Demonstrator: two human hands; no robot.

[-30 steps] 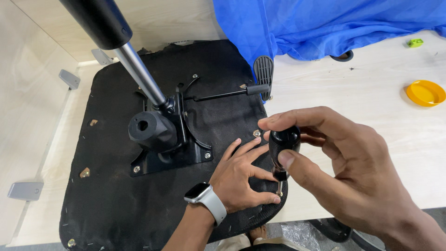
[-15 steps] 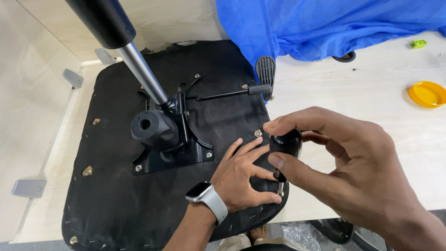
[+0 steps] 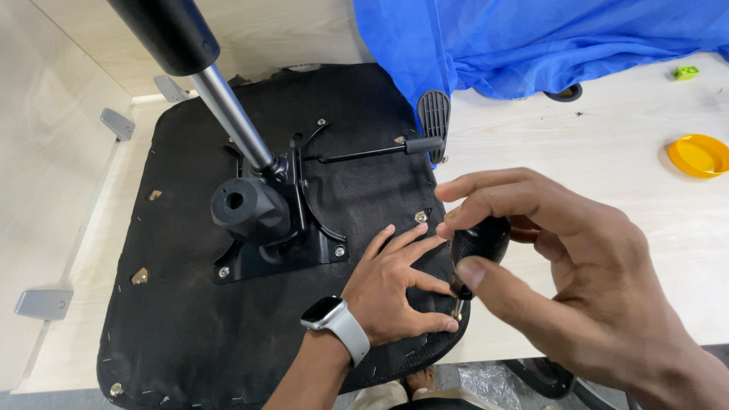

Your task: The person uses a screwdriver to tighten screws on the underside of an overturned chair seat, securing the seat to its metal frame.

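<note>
1. Head view: the right hand (image 3: 600,281) has its fingers clamped on a black screwdriver handle (image 3: 480,241), shaft pointing down at the seat's 4 o'clock edge.
2. The left hand (image 3: 395,285), fingers spread apart, presses flat on the upturned chair seat (image 3: 182,326).
3. The seat looks heavy and stiff under its fabric; the mechanism plate (image 3: 281,254) near its centre looks the firmest grip.

Black-handled screwdriver (image 3: 477,244), upright, apparently at seat edge (image 3: 425,353)
</note>
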